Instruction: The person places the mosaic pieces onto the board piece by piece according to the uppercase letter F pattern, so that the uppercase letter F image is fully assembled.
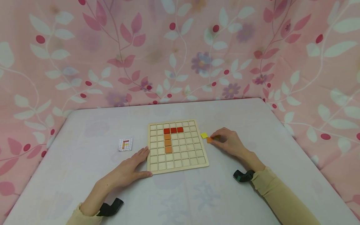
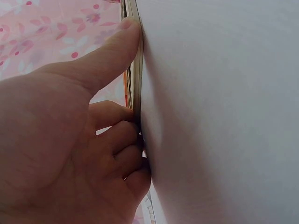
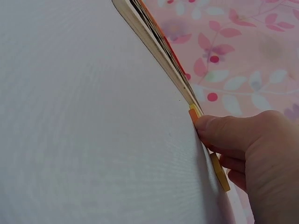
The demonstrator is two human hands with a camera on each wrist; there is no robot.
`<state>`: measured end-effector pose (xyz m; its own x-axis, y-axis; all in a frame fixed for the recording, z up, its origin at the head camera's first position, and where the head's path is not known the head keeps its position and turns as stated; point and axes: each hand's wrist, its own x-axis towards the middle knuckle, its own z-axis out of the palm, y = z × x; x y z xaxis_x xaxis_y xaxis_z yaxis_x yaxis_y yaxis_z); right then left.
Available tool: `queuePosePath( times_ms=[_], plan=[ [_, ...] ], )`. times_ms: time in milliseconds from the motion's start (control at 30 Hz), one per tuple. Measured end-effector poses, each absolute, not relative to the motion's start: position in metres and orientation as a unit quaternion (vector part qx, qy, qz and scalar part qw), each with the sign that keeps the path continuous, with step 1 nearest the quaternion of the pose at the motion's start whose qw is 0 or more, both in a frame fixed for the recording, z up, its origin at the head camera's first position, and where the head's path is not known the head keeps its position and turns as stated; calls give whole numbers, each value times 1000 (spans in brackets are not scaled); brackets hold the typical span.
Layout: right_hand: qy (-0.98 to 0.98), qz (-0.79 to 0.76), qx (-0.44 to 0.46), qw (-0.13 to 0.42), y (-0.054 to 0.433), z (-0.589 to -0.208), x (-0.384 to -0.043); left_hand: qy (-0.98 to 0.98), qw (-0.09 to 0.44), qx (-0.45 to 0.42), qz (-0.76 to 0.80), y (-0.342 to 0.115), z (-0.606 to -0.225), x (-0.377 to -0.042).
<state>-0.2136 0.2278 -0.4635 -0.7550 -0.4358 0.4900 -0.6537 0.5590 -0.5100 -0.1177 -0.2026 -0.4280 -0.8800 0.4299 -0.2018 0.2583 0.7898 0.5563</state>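
A square wooden grid board (image 1: 185,152) lies on the table. Three red tiles (image 1: 173,130) sit in a row on it, and three orange tiles (image 1: 167,142) run down from the row's left end. My left hand (image 1: 126,170) rests against the board's left edge, thumb at the near left corner. Right of the board, my right hand (image 1: 229,143) pinches a loose orange tile (image 3: 193,115) at table level. A yellow tile (image 1: 204,135) lies just beyond it. Another yellowish tile (image 3: 219,172) stands out below the right thumb, partly hidden by the fingers in the head view.
Left of the board lies a small paper card (image 1: 125,144) printed with a grid and coloured squares. A white cloth covers the table (image 1: 197,193). Behind it hangs a pink floral curtain (image 1: 180,56). A black device (image 1: 243,176) sits at the right wrist, another at the left.
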Motion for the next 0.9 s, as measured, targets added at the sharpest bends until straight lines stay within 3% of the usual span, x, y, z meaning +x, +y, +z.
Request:
queuePosePath(
  times_ms=[667, 900],
  plan=[
    [-869, 367, 289, 163, 227, -460, -214, 931, 162, 179, 273, -202, -426, -116],
    [-859, 412, 273, 134, 219, -449, -210, 932, 165, 178, 269, -202, -426, -116]
  ],
)
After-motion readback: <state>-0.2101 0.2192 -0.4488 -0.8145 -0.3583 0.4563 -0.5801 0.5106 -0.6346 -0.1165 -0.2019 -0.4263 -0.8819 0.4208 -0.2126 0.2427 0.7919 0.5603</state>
